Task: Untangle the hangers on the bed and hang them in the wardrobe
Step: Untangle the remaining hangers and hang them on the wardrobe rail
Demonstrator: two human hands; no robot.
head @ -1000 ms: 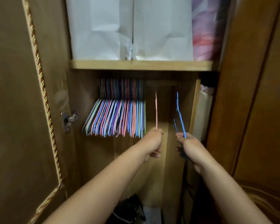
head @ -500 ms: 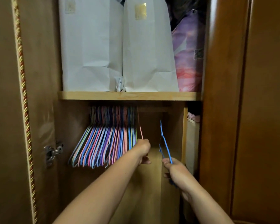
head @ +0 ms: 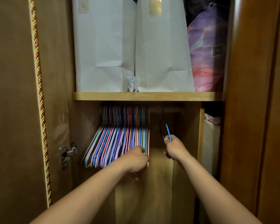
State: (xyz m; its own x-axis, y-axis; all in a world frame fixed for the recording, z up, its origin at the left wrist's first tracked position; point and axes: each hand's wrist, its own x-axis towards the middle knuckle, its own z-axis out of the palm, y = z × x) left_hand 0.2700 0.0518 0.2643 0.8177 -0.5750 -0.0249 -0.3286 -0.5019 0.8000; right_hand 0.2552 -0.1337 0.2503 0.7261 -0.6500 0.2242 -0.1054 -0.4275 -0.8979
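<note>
Fingers of the right hand (head: 174, 148) are curled around the lower part of a blue hanger (head: 168, 132), which rises tilted from the fist toward the dim hanging rail (head: 166, 110) under the shelf (head: 145, 96); whether its hook is on the rail cannot be told. Fingers of the left hand (head: 135, 160) are curled at the right end of the row of hung hangers (head: 120, 136), at the lower part of the outermost pink hanger (head: 148, 139); the fingertips are hidden behind the hand, so a firm grip on it cannot be confirmed. The hung hangers, in pink, blue, purple and green, are packed close together on the left half of the rail, their lower bars fanning down and to the left. The blue hanger stands apart from this row, to its right. Both forearms reach in from the bottom of the view. On the shelf stand two white paper bags (head: 103, 46) side by side, with a purple and pink package (head: 207, 50) to their right. The open wardrobe door (head: 11, 110) at left carries a twisted cord trim (head: 39, 88) and a metal hinge (head: 66, 153).
</note>
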